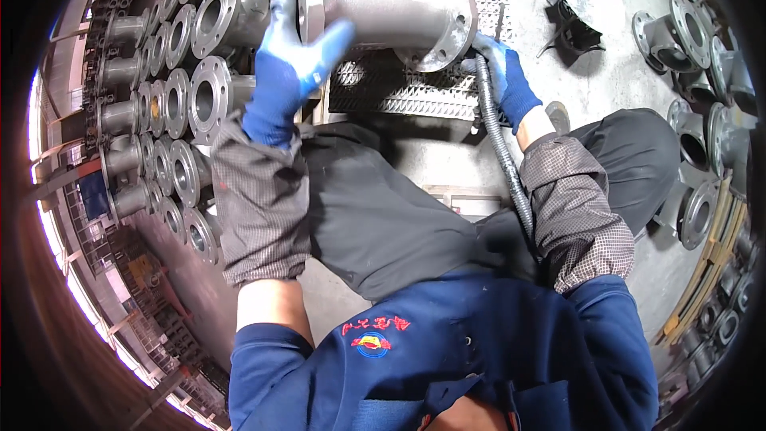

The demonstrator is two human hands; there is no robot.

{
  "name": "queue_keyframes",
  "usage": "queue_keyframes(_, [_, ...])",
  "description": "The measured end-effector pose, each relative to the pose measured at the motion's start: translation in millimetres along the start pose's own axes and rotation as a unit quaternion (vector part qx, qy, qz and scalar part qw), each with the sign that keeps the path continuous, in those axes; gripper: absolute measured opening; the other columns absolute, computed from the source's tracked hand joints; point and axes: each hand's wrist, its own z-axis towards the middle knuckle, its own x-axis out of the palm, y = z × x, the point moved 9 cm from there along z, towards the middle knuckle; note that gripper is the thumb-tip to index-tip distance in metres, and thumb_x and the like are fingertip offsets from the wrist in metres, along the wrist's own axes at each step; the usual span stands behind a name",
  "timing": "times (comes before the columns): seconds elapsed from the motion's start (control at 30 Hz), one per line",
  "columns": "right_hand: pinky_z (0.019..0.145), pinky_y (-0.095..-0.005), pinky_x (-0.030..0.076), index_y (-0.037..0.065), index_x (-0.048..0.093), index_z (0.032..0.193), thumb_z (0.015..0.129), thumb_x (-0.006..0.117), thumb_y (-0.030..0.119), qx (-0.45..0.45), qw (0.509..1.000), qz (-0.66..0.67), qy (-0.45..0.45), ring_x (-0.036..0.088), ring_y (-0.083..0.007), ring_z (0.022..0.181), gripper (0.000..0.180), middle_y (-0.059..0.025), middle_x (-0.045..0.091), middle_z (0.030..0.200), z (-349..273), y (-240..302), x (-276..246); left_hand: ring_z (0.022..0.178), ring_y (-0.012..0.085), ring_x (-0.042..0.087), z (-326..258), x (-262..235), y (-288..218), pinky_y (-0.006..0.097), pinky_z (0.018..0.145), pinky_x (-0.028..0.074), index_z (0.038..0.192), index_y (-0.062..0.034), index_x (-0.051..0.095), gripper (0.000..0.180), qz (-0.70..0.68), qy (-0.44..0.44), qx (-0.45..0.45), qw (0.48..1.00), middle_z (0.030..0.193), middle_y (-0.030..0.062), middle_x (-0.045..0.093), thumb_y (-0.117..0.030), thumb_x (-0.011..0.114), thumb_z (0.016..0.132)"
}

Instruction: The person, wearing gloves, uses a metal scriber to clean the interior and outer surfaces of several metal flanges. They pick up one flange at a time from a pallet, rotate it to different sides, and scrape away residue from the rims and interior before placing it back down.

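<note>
A grey metal flanged pipe fitting lies on its side in front of me, with a bolt-holed flange at each end. My left hand, in a blue and white glove, is at its left flange. The fingers stretch straight up along that flange, and the slightly blurred thumb points away to the right. Beside the lower edge of the right flange, my gloved right hand is closed around the upper end of a dark ribbed hose. The hose runs down past my right forearm to my lap. Whatever joins its top end is hidden.
Perforated metal grating lies beneath the fitting. Many flanged fittings stand stacked at the left. More fittings stand on the floor at the right, beside wooden strips. A dark stool-like object stands beyond my right hand.
</note>
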Motion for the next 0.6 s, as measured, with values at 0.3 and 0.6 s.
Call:
queue_keyframes(0.3, [0.060, -0.0271, 0.049, -0.004, 0.056, 0.114, 0.090, 0.053, 0.028, -0.038, 0.997, -0.063, 0.015, 0.059, -0.0162, 0.070, 0.040, -0.0120, 0.059, 0.092, -5, 18, 20, 0.087, 0.0116, 0.054, -23, -4, 17, 0.023, 0.076, 0.048, 0.146, -0.0096, 0.019, 0.079, -0.119, -0.023, -0.147, 0.982, 0.113, 0.0084, 0.053, 0.004, 0.055, 0.077])
queue_keyframes(0.6, [0.054, -0.0207, 0.049, -0.005, 0.057, 0.109, 0.091, 0.055, 0.022, -0.005, 0.991, -0.107, 0.086, 0.059, -0.0108, 0.057, 0.033, -0.0052, 0.061, 0.085, -40, 51, 22, 0.118, 0.0194, 0.047, -33, -38, 35, 0.029, 0.101, 0.036, 0.135, 0.0060, 0.037, 0.070, -0.197, -0.051, -0.178, 0.963, 0.132, 0.0163, 0.048, -0.008, 0.065, 0.072])
